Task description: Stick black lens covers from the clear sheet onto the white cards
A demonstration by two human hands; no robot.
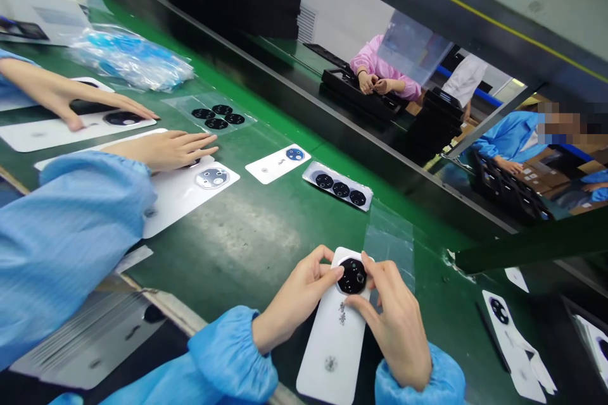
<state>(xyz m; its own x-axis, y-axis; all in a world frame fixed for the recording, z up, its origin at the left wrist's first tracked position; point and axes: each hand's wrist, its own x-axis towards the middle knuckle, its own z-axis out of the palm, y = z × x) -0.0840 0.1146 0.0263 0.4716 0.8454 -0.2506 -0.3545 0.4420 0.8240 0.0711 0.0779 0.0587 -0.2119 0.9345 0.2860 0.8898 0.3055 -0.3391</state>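
A white phone-shaped panel lies tilted at the front of the green bench, with a black round camera-lens disc at its top end. My left hand grips the panel's left edge, its thumb on the disc's rim. My right hand is closed around the upper right edge, index finger by the top corner and thumb just below the disc. Dark lettering and a small round mark show on the panel. Behind it lies a clear plastic sheet, partly hidden by my right hand.
A strip with three black discs and a smaller white panel lie beyond. At left, a co-worker's hands rest on larger white panels. Plastic bags lie further back. Another panel is at right, below a green beam.
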